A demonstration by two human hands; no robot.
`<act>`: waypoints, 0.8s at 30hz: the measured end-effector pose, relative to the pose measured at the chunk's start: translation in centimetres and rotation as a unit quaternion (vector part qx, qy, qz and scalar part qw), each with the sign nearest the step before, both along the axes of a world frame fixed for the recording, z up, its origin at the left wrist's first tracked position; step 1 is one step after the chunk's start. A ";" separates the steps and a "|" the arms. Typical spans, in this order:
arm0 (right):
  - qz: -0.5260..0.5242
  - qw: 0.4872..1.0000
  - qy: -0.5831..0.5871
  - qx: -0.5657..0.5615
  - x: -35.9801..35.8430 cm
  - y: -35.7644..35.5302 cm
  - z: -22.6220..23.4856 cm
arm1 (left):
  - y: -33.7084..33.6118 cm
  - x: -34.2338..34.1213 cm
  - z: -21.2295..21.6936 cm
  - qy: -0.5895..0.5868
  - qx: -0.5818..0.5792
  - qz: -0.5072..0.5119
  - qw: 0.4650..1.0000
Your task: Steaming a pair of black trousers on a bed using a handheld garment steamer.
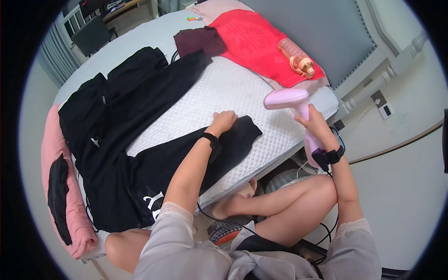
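Observation:
A pair of black sweatpants [107,154] lies spread over the white quilted mattress [182,114], its legs stretched toward the right. At the upper edge of the nearer leg, my left hand [225,122] is closed, with the fabric at its curled fingers. My right hand [315,122] grips the handle of a pink handheld garment steamer [287,98]. The steamer is held up over the mattress's right edge, apart from the sweatpants, with its broad head pointing left. Its lower body is partly hidden by my wrist.
A clear bottle [291,50] lies on a red cloth [252,44] by the grey headboard [322,28]. Folded dark clothing [198,41] sits farther back. A pink bedding roll [65,186] lines the left edge. Cables hang near my knees; a wall socket [379,100] is at right.

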State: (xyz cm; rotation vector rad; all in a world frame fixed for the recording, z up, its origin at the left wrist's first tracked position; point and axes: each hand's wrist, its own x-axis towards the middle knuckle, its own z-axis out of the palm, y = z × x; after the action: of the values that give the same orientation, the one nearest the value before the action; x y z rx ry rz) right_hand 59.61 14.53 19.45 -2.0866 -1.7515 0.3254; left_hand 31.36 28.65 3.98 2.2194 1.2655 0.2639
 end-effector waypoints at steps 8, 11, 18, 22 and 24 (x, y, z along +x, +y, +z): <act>0.087 0.990 -0.066 -0.090 -1.8 0.9 -1.3 | -3.8 -0.2 2.5 0.040 0.247 -0.006 0.968; 0.088 0.991 -0.059 -0.076 -1.5 0.9 -1.3 | -4.0 0.6 1.7 0.078 0.248 0.010 0.965; 0.108 0.990 -0.060 -0.062 -1.8 0.5 -1.0 | -1.7 0.5 0.1 -0.044 0.000 0.068 0.997; 0.137 0.983 -0.079 -0.088 -2.6 1.1 -1.8 | -1.1 -0.9 1.3 -0.143 -0.035 0.082 0.986; 0.155 0.981 -0.109 -0.051 -3.4 1.2 -2.3 | -1.8 -1.5 1.7 -0.158 -0.047 0.096 0.982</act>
State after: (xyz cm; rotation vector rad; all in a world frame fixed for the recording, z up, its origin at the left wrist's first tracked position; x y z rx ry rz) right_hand 56.17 15.76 17.13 -1.9764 -2.2421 0.2869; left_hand 29.82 26.89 5.67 1.8864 1.2835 0.5933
